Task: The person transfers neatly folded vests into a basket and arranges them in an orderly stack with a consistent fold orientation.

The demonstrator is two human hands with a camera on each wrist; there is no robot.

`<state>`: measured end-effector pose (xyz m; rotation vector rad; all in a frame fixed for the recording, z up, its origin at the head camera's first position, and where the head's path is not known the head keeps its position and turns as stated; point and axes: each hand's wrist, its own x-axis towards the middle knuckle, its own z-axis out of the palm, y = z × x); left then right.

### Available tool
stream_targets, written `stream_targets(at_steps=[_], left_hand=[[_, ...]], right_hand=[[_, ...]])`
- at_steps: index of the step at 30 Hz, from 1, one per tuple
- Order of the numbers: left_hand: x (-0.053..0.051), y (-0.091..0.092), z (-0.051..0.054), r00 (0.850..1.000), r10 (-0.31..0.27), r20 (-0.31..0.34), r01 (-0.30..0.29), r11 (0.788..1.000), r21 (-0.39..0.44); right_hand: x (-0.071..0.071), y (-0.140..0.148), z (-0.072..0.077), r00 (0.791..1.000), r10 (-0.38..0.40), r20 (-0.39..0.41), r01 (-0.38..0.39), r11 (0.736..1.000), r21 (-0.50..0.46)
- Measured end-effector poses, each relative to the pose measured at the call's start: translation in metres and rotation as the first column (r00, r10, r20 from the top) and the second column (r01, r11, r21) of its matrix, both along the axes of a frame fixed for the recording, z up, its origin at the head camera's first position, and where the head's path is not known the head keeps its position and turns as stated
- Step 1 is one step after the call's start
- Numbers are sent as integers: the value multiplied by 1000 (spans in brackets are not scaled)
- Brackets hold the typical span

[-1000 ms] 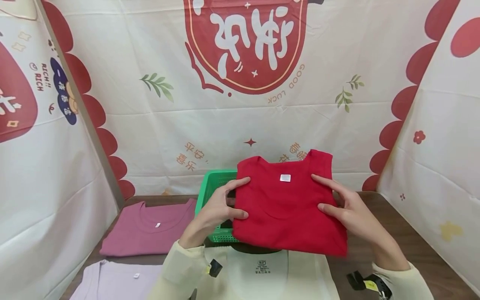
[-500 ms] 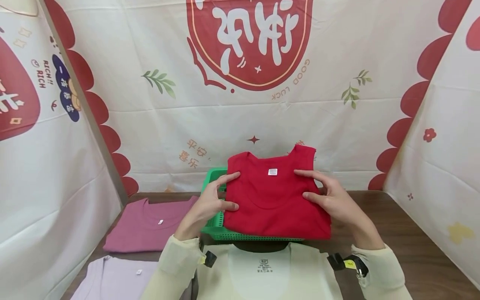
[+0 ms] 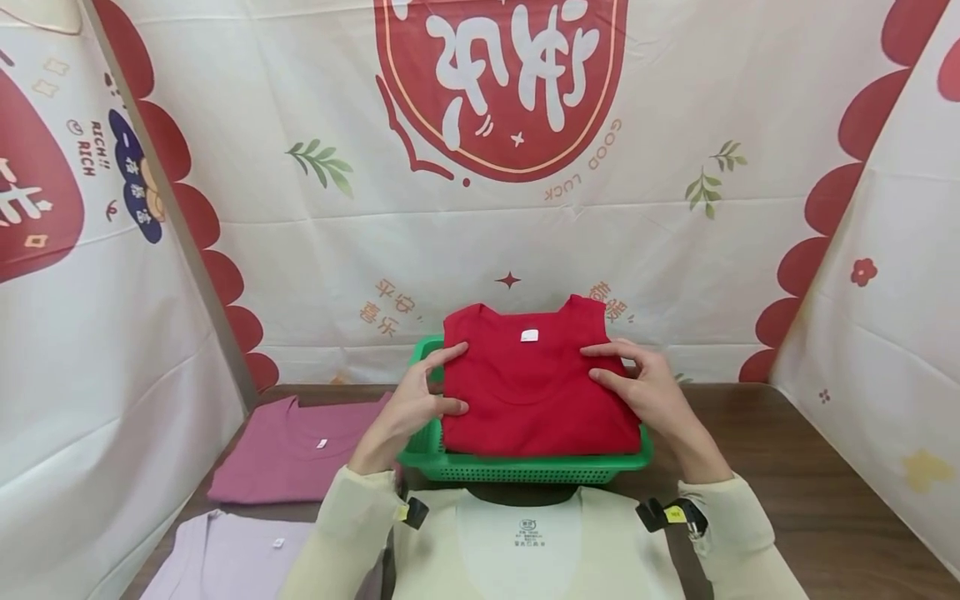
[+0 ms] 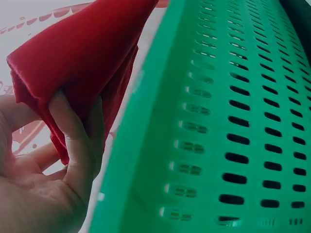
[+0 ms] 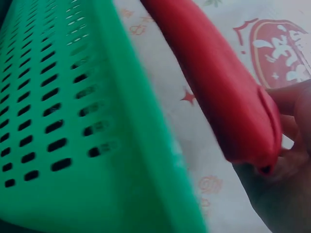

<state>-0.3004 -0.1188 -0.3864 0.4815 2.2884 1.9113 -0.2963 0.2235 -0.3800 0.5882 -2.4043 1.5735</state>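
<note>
A folded red shirt (image 3: 528,387) with a white neck label is held over the green perforated basket (image 3: 517,471). My left hand (image 3: 408,408) grips its left edge, thumb on top and fingers curled underneath, as the left wrist view shows. On the opposite edge my right hand (image 3: 648,387) pinches the folded cloth the same way. Both wrist views show the red shirt (image 4: 77,53) above the basket rim (image 5: 141,116). Most of the basket's inside is hidden under the shirt.
A folded mauve shirt (image 3: 300,454) and a folded lilac shirt (image 3: 232,558) lie on the brown table (image 3: 787,475) at the left. Nearest me is a cream shirt (image 3: 525,550) with a printed neck mark. A printed cloth (image 3: 480,242) hangs behind the basket.
Both hands have carried the red shirt leftward from beside the basket's right part to squarely over it, and the basket's front rim now shows. The other shirts have stayed put.
</note>
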Motion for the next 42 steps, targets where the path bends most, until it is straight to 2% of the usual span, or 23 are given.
stream_targets(at_steps=[5, 10, 14, 18, 24, 28, 33, 42], left_hand=[[-5, -1, -5, 1000, 14, -24, -14, 1000, -20], [-8, -4, -9, 997, 60, -39, -61, 998, -19], [-11, -5, -11, 997, 79, -10, -79, 997, 11], [-12, -5, -13, 997, 66, 39, -68, 997, 46], [-14, -5, -17, 997, 63, 39, -65, 997, 45], [-17, -4, -22, 997, 75, 28, -76, 997, 23], [-20, -2, -28, 994, 97, 44, -98, 995, 11], [-20, 0, -30, 991, 125, 47, -125, 992, 6]], right_hand=[[-8, -5, -9, 998, -54, -17, 54, 999, 1], [-13, -9, -14, 999, -41, -29, 43, 994, 96], [-17, -11, -18, 999, 2, -37, 4, 988, 155], [-21, -13, -25, 1000, 18, -5, -17, 990, 143], [-26, -16, -34, 999, -24, 29, 19, 989, 146], [-27, -17, -36, 998, -53, 30, 47, 984, 171], [-26, -18, -38, 996, -83, 31, 74, 973, 218], [-27, -19, -40, 995, -101, 26, 90, 960, 266]])
